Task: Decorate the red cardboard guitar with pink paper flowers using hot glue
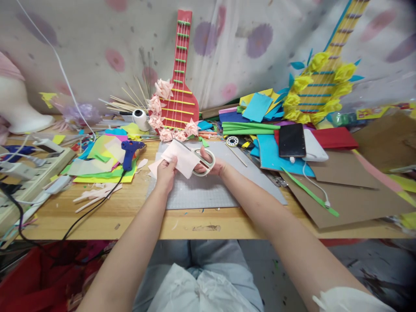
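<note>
My left hand (167, 173) pinches a sheet of pale pink paper (182, 158) above the grey cutting mat (201, 193). In my right hand (208, 162) is a pair of scissors (210, 166) with white handles, my fingers through the loops. The scissor blades run along the far side of the paper and are mostly hidden by it. Just behind stands a red paper lute (183, 104), upright against the curtain, trimmed with pink paper flowers, green frets and yellow strips.
A blue glue gun (128, 155) rests on coloured paper at left, its black cord trailing over the table edge. Beyond it lies a power strip (39, 177). At right are a phone (292, 141), brown cardboard (344, 182) and a yellow flowered paper lute (320, 86).
</note>
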`<move>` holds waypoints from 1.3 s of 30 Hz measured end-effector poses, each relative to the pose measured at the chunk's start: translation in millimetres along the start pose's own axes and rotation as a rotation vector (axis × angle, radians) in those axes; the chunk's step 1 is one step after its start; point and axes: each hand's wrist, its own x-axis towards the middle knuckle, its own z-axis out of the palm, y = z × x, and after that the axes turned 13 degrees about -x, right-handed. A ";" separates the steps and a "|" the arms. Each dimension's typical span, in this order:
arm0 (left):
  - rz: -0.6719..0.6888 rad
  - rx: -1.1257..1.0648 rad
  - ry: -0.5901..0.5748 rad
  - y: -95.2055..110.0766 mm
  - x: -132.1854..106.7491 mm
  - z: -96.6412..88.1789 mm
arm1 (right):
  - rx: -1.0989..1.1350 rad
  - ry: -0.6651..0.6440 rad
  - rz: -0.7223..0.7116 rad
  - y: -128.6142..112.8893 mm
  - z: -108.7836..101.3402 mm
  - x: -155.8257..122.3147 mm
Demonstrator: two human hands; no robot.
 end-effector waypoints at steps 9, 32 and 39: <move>-0.005 -0.018 0.075 2.5 0.2 1.6 | -0.372 0.348 -0.078 -21.6 -13.9 -35.9; 0.614 0.977 0.298 23.5 4.6 -23.4 | -1.813 1.199 0.747 -10.1 -64.3 -104.2; 0.662 1.191 0.027 33.3 5.4 -23.8 | -1.803 1.322 0.389 -6.0 -51.1 -93.8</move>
